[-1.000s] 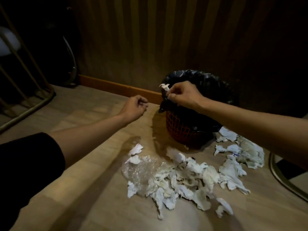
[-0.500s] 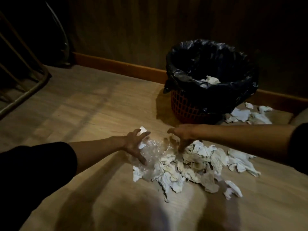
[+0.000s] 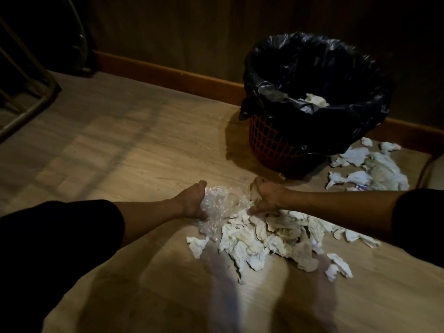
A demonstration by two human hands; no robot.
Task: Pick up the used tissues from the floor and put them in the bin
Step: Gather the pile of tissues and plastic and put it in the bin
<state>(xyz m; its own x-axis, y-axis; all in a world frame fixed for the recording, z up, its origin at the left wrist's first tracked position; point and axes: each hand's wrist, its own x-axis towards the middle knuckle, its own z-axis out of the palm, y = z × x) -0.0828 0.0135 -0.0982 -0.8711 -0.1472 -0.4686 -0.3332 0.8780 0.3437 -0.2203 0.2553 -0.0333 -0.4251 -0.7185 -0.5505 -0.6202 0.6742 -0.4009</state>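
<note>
Both hands are down on the wooden floor (image 3: pixel 125 150) at the near edge of a pile of crumpled tissues (image 3: pixel 271 239). The left hand (image 3: pixel 192 200) is cupped around a wad of clear plastic wrap (image 3: pixel 221 205), fingers curled over its left side and thumb low against the floor, so its grip is closing on the wrap. The right hand (image 3: pixel 266 198) sits just right of the wrap, knuckles up, its grip closed on a bunch of tissue at the top of the pile; white paper shows between the fingers. The wrap lies between the two hands, touching both. The rest of the pile spreads toward the viewer and to the right from the right hand, loose pieces trailing toward the lower right, and one separate scrap (image 3: pixel 198 245) lies below the left hand. Beyond the right hand, further from the viewer, stands the bin (image 3: pixel 271 145), a red mesh basket lined with a black bag (image 3: pixel 312 75) that spills over its rim; a white tissue (image 3: pixel 314 99) already lies inside. A second scatter of tissues (image 3: pixel 370 167) lies on the floor to the right of the bin, well apart from both hands. Black sleeves cover both upper arms. A skirting board (image 3: pixel 168 75) runs along the dark wall behind.
</note>
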